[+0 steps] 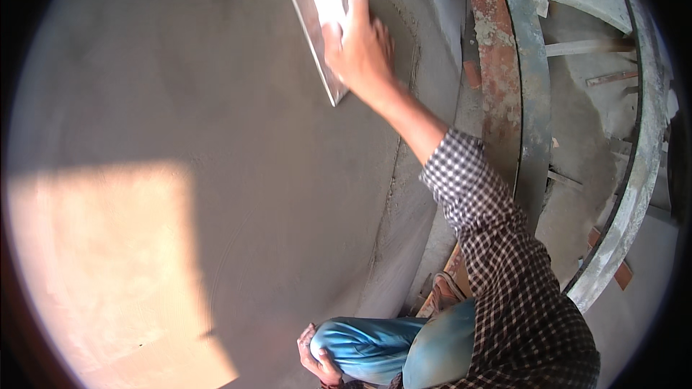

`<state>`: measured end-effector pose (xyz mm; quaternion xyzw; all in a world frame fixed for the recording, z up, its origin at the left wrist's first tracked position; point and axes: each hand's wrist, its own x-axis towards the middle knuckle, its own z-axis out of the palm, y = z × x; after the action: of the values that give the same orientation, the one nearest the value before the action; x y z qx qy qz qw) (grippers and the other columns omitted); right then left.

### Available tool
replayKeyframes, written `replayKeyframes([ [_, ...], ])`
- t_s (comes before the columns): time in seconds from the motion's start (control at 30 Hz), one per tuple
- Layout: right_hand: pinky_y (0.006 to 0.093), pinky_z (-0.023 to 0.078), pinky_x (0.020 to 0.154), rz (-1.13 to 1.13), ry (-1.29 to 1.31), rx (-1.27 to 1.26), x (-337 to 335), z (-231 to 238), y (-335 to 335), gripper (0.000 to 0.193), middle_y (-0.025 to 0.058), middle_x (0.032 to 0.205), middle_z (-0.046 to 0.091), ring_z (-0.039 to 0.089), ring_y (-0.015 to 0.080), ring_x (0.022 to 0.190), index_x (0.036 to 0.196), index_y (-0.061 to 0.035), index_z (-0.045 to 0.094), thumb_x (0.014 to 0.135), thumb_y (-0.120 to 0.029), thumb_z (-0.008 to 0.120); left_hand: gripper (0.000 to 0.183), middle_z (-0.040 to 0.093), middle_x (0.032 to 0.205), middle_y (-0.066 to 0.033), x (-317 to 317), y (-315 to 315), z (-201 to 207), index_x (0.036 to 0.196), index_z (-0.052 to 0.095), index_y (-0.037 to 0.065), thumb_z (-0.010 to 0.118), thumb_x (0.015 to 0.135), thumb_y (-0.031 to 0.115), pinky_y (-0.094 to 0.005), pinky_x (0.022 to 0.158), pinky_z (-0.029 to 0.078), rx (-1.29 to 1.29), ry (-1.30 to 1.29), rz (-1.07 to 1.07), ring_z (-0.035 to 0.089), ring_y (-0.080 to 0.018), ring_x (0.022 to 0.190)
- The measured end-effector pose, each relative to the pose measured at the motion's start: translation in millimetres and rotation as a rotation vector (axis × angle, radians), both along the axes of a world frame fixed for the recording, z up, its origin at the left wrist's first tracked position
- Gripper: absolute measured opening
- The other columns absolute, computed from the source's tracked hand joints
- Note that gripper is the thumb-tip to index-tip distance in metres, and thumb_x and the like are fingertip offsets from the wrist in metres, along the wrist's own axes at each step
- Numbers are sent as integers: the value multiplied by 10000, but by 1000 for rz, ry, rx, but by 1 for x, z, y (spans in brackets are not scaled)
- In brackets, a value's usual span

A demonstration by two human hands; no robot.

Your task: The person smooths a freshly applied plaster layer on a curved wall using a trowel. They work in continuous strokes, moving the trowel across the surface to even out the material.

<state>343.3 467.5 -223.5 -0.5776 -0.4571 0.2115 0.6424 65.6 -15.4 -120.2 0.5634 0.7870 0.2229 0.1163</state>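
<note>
My right hand (360,47) is closed round the pale handle of a flat finishing trowel (317,47), with my arm stretched far ahead. The trowel's long metal blade lies against a smooth grey cement surface (238,101). Glare washes out part of the handle. Low in the view, my left hand (318,360) curls round my bent knee (360,346) in blue trousers, and it has no tool in it.
A rough ridge (393,187) runs along the cement's right border. Farther right are a rusty, mortar-spotted beam (497,65), a grey beam (530,101) and a pale curved-looking rail (613,259). Brick pieces (623,275) and strips lie below. Sunlight (122,245) falls at lower left.
</note>
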Motion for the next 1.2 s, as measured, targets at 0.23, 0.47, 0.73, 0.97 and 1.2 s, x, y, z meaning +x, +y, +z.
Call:
replayKeyframes([
  [0.23,597,591,799,51,107,296,-76,-35,-81,735,318,1155,725,747,494,970,1630,-145,315,990,-113,677,687,717,1249,-302,-6,9,-1,1236,692,-101,584,1046,550,-536,1088,506,1,5,-22,689,-439,1190],
  [0.47,627,584,744,-55,57,101,-2,-4,1,606,236,953,787,758,476,778,1551,-178,370,1021,-134,660,680,717,1262,-288,-2,7,-4,1242,695,-88,565,1066,556,-527,1095,502,-3,8,1,686,-420,1203],
  [0.73,648,648,840,322,-43,469,-94,89,-75,701,271,1409,561,702,518,1125,1613,-530,257,1103,-191,597,737,701,1290,-273,-5,-9,-1,1244,692,-102,517,1078,595,-521,1135,464,-20,33,23,662,-403,1237],
  [0.97,496,673,760,18,357,-299,-35,-123,-43,567,252,1191,744,798,400,966,1538,-208,289,1074,-77,586,735,699,1295,-274,-10,-23,-1,1281,679,-105,510,1085,582,-521,1140,460,12,71,23,654,-404,1246],
  [1.2,453,667,732,31,95,201,-80,-52,-79,652,257,1215,708,791,345,925,1574,-125,351,1011,-56,672,723,698,1306,-272,-13,-6,-3,1279,682,-111,521,1085,567,-520,1144,463,-18,49,-18,657,-401,1260],
])
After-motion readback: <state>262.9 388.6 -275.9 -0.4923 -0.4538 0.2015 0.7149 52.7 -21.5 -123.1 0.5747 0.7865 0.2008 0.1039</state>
